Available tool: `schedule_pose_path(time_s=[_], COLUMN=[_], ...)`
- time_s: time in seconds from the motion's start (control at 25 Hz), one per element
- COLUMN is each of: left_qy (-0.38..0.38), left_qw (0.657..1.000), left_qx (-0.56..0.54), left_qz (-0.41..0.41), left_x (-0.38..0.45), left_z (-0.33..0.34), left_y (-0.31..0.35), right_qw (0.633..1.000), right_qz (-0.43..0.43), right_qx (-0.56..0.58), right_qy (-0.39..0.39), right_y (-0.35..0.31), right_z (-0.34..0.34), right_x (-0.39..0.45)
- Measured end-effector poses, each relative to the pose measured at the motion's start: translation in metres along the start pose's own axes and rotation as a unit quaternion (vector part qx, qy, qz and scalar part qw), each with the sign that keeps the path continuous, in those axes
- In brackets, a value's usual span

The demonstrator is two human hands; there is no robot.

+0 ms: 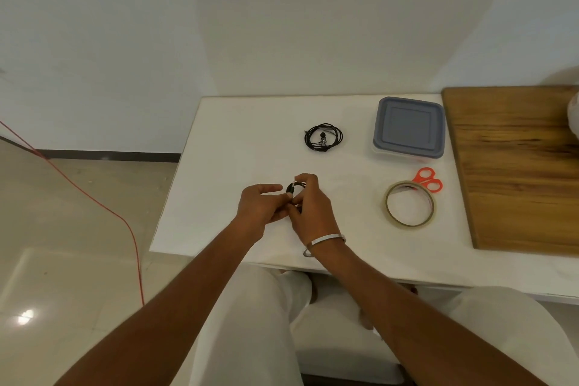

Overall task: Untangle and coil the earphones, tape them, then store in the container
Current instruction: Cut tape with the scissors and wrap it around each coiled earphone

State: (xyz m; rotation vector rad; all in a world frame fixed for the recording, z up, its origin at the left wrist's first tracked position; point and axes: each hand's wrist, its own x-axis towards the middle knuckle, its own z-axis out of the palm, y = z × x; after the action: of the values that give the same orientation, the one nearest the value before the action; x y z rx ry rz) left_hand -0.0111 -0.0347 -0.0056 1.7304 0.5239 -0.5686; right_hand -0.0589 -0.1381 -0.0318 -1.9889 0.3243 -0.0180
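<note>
Both hands meet over the middle of the white table (pixel 219 147). My left hand (pixel 260 207) and my right hand (pixel 308 207) pinch a small black coil of earphones (pixel 290 189) between them; most of the coil is hidden by the fingers. A second black earphone coil (pixel 323 137) lies loose on the table farther back. The clear container with a grey-blue lid (pixel 409 127) stands shut at the back right. A roll of clear tape (pixel 409 203) lies flat to the right of my hands.
Orange-handled scissors (pixel 427 179) lie just behind the tape roll. A wooden board (pixel 517 172) covers the table's right side. A red cable (pixel 94 197) runs across the floor on the left. My knees sit under the table's near edge.
</note>
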Motion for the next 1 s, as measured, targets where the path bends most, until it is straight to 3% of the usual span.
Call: schedule_pose_path(time_s=[0.16, 0.36, 0.6, 0.84, 1.0], left_qy=[0.039, 0.071, 0.100, 0.102, 0.100], left_qw=[0.991, 0.947, 0.914, 0.911, 0.876], left_qx=[0.126, 0.303, 0.372, 0.373, 0.456], left_qz=[0.022, 0.081, 0.129, 0.142, 0.125], left_x=[0.009, 0.013, 0.020, 0.023, 0.021], left_z=[-0.016, -0.024, -0.025, -0.025, -0.016], left_y=[-0.004, -0.001, -0.004, -0.011, -0.007], right_qw=[0.998, 0.991, 0.992, 0.993, 0.989], right_qz=[-0.034, 0.011, 0.005, -0.017, -0.041], right_qx=[0.018, 0.007, -0.046, -0.072, -0.109], right_qy=[0.043, 0.132, 0.121, 0.093, 0.092], right_y=[0.007, 0.021, 0.035, 0.040, 0.048], right_z=[-0.007, -0.033, -0.045, -0.060, -0.091], right_x=[-0.004, 0.008, 0.013, 0.011, 0.006])
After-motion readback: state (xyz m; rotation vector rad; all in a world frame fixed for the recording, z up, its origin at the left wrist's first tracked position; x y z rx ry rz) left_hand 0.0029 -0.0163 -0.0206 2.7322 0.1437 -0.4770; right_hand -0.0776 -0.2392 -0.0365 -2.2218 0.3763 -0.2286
